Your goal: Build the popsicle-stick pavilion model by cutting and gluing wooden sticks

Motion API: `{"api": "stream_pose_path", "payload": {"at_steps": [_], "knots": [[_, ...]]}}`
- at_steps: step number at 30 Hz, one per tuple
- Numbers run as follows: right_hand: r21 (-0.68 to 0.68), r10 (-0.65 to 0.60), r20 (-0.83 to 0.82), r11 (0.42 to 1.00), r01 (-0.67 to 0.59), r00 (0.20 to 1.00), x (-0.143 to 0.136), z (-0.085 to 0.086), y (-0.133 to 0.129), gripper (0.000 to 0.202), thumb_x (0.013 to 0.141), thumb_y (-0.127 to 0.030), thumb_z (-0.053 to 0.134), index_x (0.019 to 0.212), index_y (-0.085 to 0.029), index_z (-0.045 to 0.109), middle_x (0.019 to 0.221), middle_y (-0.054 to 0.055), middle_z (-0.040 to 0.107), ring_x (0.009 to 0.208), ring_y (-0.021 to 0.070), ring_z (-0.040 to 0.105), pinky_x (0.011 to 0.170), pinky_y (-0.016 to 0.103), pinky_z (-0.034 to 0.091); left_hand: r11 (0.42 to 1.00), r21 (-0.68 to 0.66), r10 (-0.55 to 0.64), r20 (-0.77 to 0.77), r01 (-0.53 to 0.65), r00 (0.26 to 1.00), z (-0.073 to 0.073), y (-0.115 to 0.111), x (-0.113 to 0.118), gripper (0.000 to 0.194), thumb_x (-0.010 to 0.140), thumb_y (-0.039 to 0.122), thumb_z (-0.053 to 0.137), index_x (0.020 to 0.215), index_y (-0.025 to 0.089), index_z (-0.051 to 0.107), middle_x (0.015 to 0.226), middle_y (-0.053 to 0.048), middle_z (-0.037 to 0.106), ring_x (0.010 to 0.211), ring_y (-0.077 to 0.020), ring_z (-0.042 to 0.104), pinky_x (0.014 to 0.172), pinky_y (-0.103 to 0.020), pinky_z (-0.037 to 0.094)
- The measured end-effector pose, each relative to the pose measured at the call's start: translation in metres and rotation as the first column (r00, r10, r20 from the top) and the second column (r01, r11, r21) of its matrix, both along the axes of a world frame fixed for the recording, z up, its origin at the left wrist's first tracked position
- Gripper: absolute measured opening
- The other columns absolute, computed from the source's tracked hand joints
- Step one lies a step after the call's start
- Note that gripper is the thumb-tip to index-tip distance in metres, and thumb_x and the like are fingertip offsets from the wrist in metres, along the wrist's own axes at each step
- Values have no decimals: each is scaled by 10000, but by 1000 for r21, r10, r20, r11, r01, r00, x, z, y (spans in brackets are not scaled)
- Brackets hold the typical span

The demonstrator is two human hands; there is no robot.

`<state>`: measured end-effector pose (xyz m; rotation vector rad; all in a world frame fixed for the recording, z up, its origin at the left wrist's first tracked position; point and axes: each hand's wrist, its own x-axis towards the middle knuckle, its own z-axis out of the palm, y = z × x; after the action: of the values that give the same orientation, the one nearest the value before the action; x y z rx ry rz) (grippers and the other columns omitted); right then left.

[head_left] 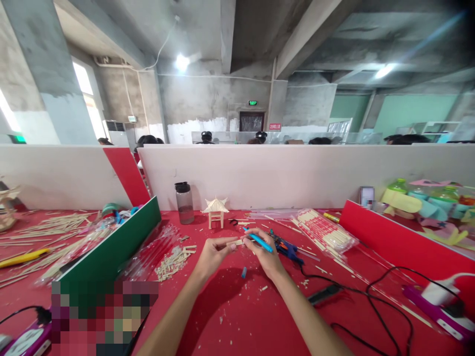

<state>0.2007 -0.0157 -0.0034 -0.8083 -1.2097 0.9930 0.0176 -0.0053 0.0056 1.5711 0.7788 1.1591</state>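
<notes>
"Strip (235,243) first: where is it?"

"Between the two hands, above the red tabletop (222,321). It is small, pale, slim and straight-edged, wood by the look of it."

"And the fingers?"

"On the left hand (215,253), thumb and forefinger are pinched together on one end. The right hand (265,251) has its fingertips at the other end, with a smooth blue pen (260,241) lodged among the fingers. How tightly those tips press, I cannot tell."

"What lies around them?"

"Just beyond stands a model (216,213): squared posts under a ribbed, peaked roof with upswept corners. Left of it is a bottle (184,205), a see-through cylinder with a black lid."

"Anything rougher?"

"A heap of stubby offcuts (173,263), blunt and pale, near the left forearm. Right of the right hand sits a dark blue glue gun (288,248), then a bundle of thin sticks (322,231) in glossy, crinkled plastic. A small translucent blue cap (244,272) lies on the tabletop, with crumbs scattered about."
</notes>
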Motion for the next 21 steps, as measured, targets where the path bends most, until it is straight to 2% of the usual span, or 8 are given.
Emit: {"api": "stream_pose_path", "payload": {"at_steps": [8, 16, 21], "knots": [[14, -46, 55, 999, 46, 997, 0, 0, 0, 265, 713, -420, 759, 870, -225, 672, 799, 15, 695, 719, 191, 657, 674, 289, 519, 997, 72, 17, -75, -12, 997, 3, -3, 0, 381, 765, 357, 735, 1097, 169, 737, 1060, -95, 744, 961, -264, 700, 886, -358, 540], [4, -36, 40, 999, 35, 999, 1, -3, 1, 253, 727, -392, 762, 888, -221, 668, 806, 20, 685, 745, 191, 656, 720, 300, 520, 993, 95, 80, -138, -67, 987, -1, 1, -1, 390, 755, 358, 742, 1083, 147, 741, 996, -107, 760, 851, -252, 714, 803, -341, 554], [1, -38, 61, 999, 38, 997, 1, -1, 1, 252, 715, -388, 766, 880, -222, 672, 798, 14, 686, 751, 188, 653, 707, 284, 516, 996, 92, 10, -91, -2, 996, 0, 0, 0, 380, 782, 357, 717, 1106, 159, 734, 1065, -111, 743, 984, -268, 692, 881, -348, 535]]}}
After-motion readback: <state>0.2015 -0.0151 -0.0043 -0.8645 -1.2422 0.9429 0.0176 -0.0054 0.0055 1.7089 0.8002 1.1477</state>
